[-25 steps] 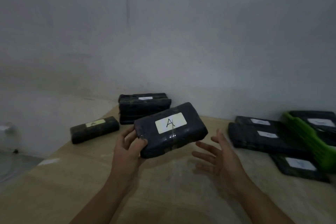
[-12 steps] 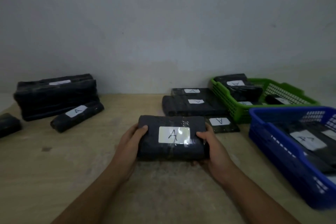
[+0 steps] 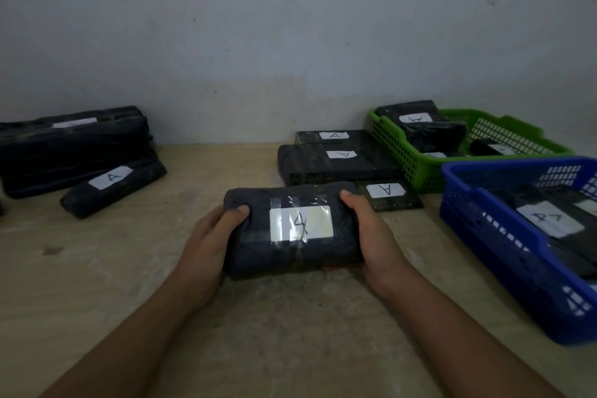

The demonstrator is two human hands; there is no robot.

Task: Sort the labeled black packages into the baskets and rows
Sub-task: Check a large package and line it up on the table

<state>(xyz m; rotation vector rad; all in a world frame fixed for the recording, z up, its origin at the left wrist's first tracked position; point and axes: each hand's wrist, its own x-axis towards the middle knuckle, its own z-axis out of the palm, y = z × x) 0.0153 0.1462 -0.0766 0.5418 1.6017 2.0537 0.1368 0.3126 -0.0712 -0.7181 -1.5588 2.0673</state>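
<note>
A thick black package (image 3: 258, 255) with a white label marked A sits in the middle of the table, held at both ends. My left hand (image 3: 210, 236) grips its left end, thumb on top. My right hand (image 3: 371, 233) grips its right end. Behind it lies a row of three labeled black packages (image 3: 336, 161). A green basket (image 3: 407, 158) at the back right and a blue basket (image 3: 504, 236) at the right each hold labeled packages.
At the left stands a stack of large black packages (image 3: 71, 149) with a smaller A-labeled package (image 3: 113, 187) leaning in front. The beige table (image 3: 97, 268) meets a grey wall behind. The blue basket's near corner reaches toward my right forearm.
A second ago only my left hand held the package, at the table's left. Now both hands grip it in front of the row and baskets; since half a second ago it has barely moved.
</note>
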